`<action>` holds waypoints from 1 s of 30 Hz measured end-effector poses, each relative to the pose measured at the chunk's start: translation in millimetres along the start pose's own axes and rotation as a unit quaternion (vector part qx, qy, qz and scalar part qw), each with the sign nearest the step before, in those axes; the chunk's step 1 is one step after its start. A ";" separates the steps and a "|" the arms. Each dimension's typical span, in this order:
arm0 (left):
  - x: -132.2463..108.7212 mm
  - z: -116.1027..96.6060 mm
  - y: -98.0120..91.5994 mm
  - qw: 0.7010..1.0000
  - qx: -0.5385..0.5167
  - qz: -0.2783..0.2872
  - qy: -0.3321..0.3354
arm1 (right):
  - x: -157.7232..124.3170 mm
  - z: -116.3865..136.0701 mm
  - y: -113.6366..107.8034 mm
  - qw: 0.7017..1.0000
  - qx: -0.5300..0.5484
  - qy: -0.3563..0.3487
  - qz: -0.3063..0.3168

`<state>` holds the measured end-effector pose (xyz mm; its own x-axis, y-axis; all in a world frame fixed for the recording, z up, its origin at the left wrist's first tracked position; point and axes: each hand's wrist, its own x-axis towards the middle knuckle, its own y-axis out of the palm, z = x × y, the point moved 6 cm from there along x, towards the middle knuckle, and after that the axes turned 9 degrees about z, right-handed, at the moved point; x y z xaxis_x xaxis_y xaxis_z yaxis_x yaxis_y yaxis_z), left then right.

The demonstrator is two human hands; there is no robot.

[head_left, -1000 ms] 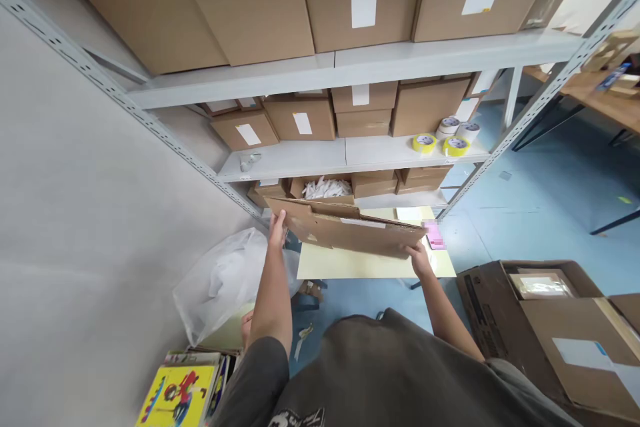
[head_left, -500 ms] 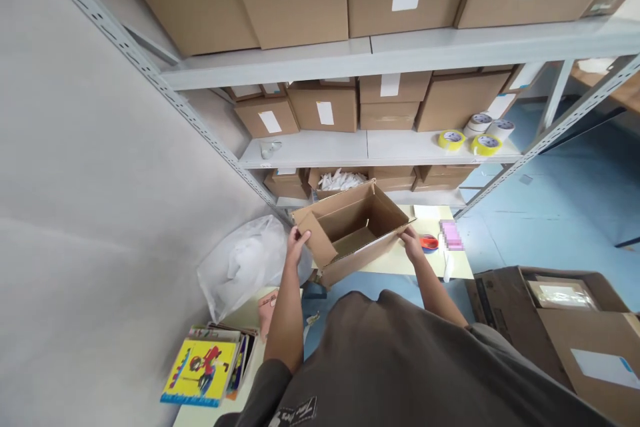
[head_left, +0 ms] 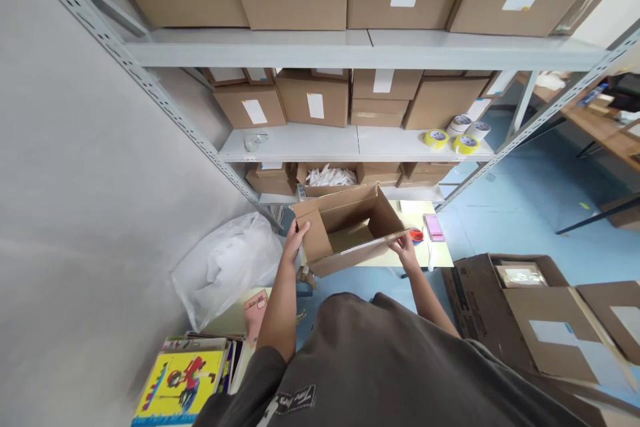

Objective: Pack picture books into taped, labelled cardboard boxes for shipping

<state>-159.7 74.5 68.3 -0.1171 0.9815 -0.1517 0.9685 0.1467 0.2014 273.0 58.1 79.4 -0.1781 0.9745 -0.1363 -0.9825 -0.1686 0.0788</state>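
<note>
An open cardboard box [head_left: 345, 259] hangs tilted in front of me, above the pale yellow table [head_left: 440, 255]. My left hand [head_left: 295, 240] grips its left end, the thumb lying over a folded flap. At the right corner my right hand [head_left: 404, 250] is closed on the near wall's edge. The inside looks bare, and a light gap shows near its bottom. Just beyond my right hand, a red and blue bowl-like item [head_left: 416, 236] rests on the table beside a pink blurred item [head_left: 434, 227].
Shelving [head_left: 300, 53] full of cartons stands ahead, with tape rolls [head_left: 465, 144] on its middle level. A plastic bag [head_left: 230, 267] lies by the left wall, near a stack of books [head_left: 183, 377]. Large open cartons [head_left: 480, 300] stand on the floor at right.
My view has shifted, so the shelves and table appear further left. Both hands keep hold of the box, which has turned slightly.
</note>
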 end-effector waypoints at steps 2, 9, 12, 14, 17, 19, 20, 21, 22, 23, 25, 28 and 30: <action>10.6 -0.7 0.9 1.000 -0.007 0.007 -0.008 | 1.2 19.8 -5.6 0.999 -0.002 -0.042 -0.015; 21.5 3.1 3.8 0.999 -0.032 0.019 -0.012 | 12.2 41.7 -3.0 0.998 -0.001 -0.048 0.036; 21.3 -0.5 6.0 0.999 -0.032 0.015 0.020 | 17.8 40.1 -5.9 0.998 -0.031 -0.043 0.035; 22.4 -5.4 7.1 0.998 -0.031 0.007 0.050 | 22.7 39.3 -6.7 0.997 -0.057 -0.043 0.036; 24.7 -10.0 7.7 0.997 -0.024 -0.008 0.074 | 28.7 35.7 -4.6 0.997 -0.058 -0.045 0.033; 26.2 -9.9 7.4 0.997 -0.018 -0.011 0.076 | 30.4 30.1 -2.6 0.998 -0.033 -0.041 0.024; 26.9 -9.3 7.1 0.997 -0.017 -0.010 0.077 | 30.5 26.8 -1.7 0.999 -0.022 -0.038 0.020; 27.8 -8.3 6.9 0.997 -0.020 -0.008 0.078 | 30.2 23.8 -1.1 0.999 -0.013 -0.037 0.017; 28.8 -7.3 6.7 0.996 -0.025 -0.005 0.080 | 29.8 21.1 -1.0 0.999 -0.010 -0.036 0.017; 30.0 -6.4 6.6 0.996 -0.031 -0.001 0.083 | 29.4 19.1 -1.4 0.999 -0.011 -0.037 0.018; 33.4 -5.3 7.0 0.995 -0.039 0.007 0.093 | 29.2 17.1 -3.0 0.999 -0.024 -0.039 0.027; 40.9 -5.3 8.5 0.994 -0.029 0.019 0.104 | 31.3 17.7 -5.3 0.997 -0.049 -0.044 0.043; 46.8 -5.1 8.9 0.995 -0.018 0.019 0.100 | 33.2 18.6 -5.9 0.996 -0.060 -0.050 0.035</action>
<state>-157.7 122.5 67.9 -0.1253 0.9908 0.0508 0.9648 0.1097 0.2391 273.9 94.2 92.8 -0.2468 0.9685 -0.0342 -0.9681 -0.2480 -0.0357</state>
